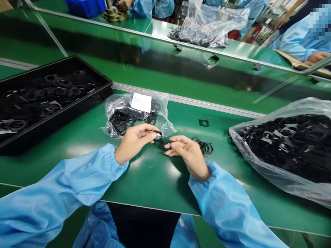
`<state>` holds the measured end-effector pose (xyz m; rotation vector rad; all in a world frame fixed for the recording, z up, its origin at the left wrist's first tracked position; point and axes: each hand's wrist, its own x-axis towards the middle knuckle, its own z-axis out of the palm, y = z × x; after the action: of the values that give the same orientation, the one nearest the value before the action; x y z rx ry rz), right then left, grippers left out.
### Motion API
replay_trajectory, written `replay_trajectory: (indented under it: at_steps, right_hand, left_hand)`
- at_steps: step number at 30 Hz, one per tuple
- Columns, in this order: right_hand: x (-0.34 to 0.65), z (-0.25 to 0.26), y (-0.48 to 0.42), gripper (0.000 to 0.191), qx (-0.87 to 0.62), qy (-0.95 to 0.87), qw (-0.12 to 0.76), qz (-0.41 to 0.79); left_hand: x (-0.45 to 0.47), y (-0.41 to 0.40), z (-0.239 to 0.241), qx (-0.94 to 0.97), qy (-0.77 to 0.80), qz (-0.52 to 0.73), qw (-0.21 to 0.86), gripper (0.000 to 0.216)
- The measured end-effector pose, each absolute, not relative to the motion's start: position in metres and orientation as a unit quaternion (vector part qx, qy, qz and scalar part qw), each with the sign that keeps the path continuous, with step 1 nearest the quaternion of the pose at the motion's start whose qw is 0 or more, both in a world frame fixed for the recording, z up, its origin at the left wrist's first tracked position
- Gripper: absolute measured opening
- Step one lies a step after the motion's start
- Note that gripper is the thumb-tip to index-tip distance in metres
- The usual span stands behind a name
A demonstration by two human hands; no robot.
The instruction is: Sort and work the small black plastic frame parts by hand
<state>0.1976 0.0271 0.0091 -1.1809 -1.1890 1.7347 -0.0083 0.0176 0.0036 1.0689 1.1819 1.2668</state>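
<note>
Two bare hands at the bench, both coming out of light-blue ribbed smock sleeves [74,182] with gathered elastic cuffs. Left hand [134,143]: fingers pinched narrow, holding one small flat matte-black gasket frame [158,135] at the tips, just above the bench. Right hand [187,151]: fingers curled narrow, tips [168,145] just beside a second black gasket frame [162,144]. Can't tell whether they touch or hold it. Rubber or plastic? Can't tell from here.

Both frames sit between the hands, over the smooth glossy green bench mat [176,186]. One more loose frame [203,123] lies flat on the mat, and a small tangled heap of black frames [204,147] sits just beside the right hand.

Three containers on my side:
1. Shallow rectangular black plastic tray [98,80], left, heaped with frames.
2. Small clear plastic bag [165,117] with a white paper label [141,102], behind the hands, holding a few frames.
3. Large clear plastic bag [279,148], right, packed full of them.

Too many to count in the tray and large bag. Long aluminium rail [188,98] behind. Beyond it, a co-worker's hand [317,57] in a matching blue sleeve, top right.
</note>
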Motion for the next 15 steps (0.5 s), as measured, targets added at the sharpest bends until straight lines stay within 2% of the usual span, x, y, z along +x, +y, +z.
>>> replay_trajectory:
  at_steps: [4,12,15]
  right_hand:
    - [0.1969,0.0053,0.0250,0.039,-0.449,-0.426,0.355,0.700]
    - [0.1970,0.0106,0.0211,0.035,-0.421,-0.366,0.375,0.740]
    - [0.1952,0.0115,0.0185,0.034,-0.415,-0.356,0.378,0.747]
  left_hand:
    - [-0.0068,0.0160,0.0041,0.416,0.479,0.538,0.555,0.032]
    - [-0.0033,0.0101,0.0048,0.502,0.482,0.527,0.488,0.022]
    - [-0.0018,0.0090,0.0044,0.496,0.488,0.518,0.498,0.022]
